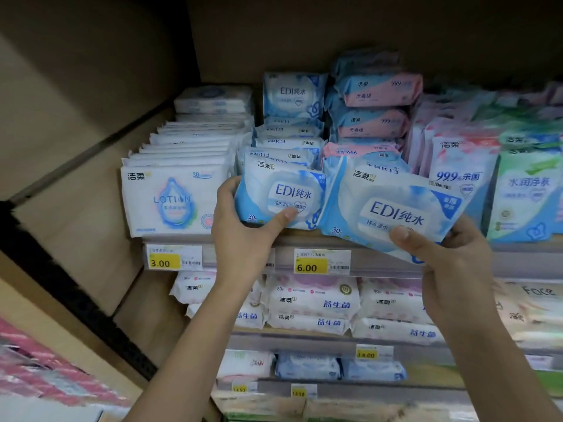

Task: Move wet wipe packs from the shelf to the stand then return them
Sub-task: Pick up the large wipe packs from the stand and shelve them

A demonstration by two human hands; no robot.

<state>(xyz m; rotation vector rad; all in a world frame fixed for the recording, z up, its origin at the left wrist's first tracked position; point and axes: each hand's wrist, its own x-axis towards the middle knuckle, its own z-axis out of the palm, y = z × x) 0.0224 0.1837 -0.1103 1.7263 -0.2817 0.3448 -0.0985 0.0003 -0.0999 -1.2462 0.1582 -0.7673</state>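
Two blue-and-white EDI wet wipe packs are at the front of the shelf (380, 260). My left hand (243, 226) grips the left pack (283, 193) at its lower left corner, thumb on its face; this pack stands at the front of its row. My right hand (447, 257) holds the right pack (393, 208) from below, thumb pressed on its front. That pack is tilted and sticks out past the shelf edge. More EDI packs (289, 138) stand in a row behind.
White Lotion packs (170, 202) stand to the left, pink-and-blue packs (374, 105) are stacked behind, and green and pink packs (527, 193) fill the right. Price tags (310, 263) line the shelf edge. Lower shelves hold more wipe packs (313, 303). A beige side wall (76, 132) closes the left.
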